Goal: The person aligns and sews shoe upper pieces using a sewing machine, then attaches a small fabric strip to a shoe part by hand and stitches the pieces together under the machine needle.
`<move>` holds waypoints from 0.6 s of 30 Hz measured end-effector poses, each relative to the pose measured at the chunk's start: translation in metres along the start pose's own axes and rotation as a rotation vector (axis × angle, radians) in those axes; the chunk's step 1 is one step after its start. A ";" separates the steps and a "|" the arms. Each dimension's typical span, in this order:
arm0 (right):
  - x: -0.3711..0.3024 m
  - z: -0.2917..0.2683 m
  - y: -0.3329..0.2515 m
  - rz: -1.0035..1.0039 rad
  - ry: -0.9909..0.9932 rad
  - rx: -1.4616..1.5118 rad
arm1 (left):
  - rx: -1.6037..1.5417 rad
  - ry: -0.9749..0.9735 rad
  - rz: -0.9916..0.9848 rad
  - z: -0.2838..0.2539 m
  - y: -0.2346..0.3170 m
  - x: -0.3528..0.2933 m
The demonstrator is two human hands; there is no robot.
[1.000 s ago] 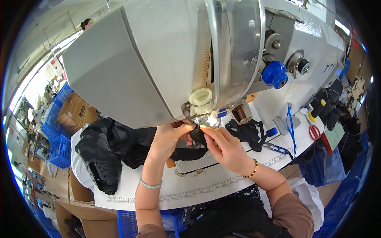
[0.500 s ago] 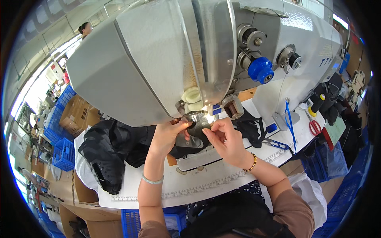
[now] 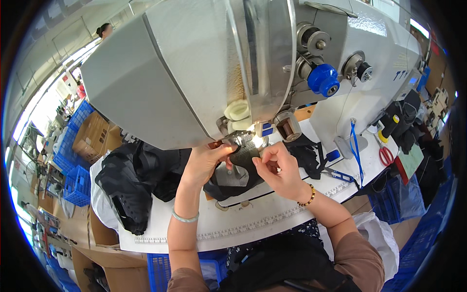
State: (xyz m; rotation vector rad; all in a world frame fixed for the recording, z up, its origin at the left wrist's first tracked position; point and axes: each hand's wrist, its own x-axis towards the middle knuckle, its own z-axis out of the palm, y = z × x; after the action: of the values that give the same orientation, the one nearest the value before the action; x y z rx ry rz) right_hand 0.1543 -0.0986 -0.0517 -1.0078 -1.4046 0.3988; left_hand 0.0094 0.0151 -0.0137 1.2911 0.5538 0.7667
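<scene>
A large grey-white sewing machine hangs over the work, its lamp lighting the spot under its head. A piece of dark grey-black fabric lies there, curving down toward me around a pale gap. My left hand pinches its left edge between thumb and fingers, close under the machine head. My right hand is at the fabric's right edge, thumb and forefinger brought together and the other fingers curled. Whether anything sits in that pinch cannot be made out. The needle area is partly hidden by the machine's clear guard and glare.
Black patterned garments are heaped on the white table at left. To the right lie red-handled scissors, blue thread snips and black fabric scraps. A measuring tape runs along the table's front edge. Blue crates stand beyond.
My right hand's fingertips have shifted slightly right, to the fabric's edge. More of the fabric and the pale gap below it shows. My left hand keeps its pinch.
</scene>
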 end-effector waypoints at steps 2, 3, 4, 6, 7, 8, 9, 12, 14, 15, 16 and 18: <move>-0.001 0.000 -0.004 -0.011 -0.002 -0.023 | 0.009 -0.013 -0.007 0.000 0.001 -0.002; -0.001 -0.001 -0.004 -0.011 -0.004 -0.023 | 0.019 -0.027 -0.014 -0.001 0.002 -0.002; -0.002 -0.002 -0.001 -0.028 -0.017 -0.047 | 0.019 -0.026 -0.014 -0.001 0.002 -0.002; 0.000 -0.002 0.001 -0.044 -0.029 -0.073 | 0.055 -0.025 -0.016 -0.003 0.002 0.000; 0.002 -0.001 0.002 -0.045 -0.020 -0.073 | 0.054 -0.026 -0.018 -0.007 -0.001 0.002; 0.003 -0.001 0.003 -0.048 -0.012 -0.073 | 0.016 -0.011 -0.017 -0.011 -0.004 0.005; 0.002 0.001 0.004 -0.046 -0.012 -0.073 | -0.023 0.005 -0.017 -0.013 -0.006 0.006; 0.001 0.003 0.008 -0.027 0.038 -0.037 | -0.055 0.051 -0.044 -0.012 -0.009 0.008; 0.002 0.001 0.004 0.021 0.039 0.002 | -0.059 0.065 -0.046 -0.015 -0.012 0.011; 0.002 0.001 0.005 0.029 0.037 0.006 | -0.063 0.077 -0.045 -0.017 -0.014 0.012; 0.002 0.002 0.006 0.026 0.038 0.011 | -0.064 0.083 -0.052 -0.018 -0.015 0.011; 0.002 0.000 0.006 0.027 0.041 0.013 | -0.111 0.060 -0.023 -0.018 -0.015 0.013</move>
State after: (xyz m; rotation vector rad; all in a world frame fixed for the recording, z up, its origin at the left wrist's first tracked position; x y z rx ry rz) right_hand 0.1568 -0.0932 -0.0550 -1.0194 -1.3518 0.4046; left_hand 0.0073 0.0345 -0.0319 1.1606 0.5659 0.8083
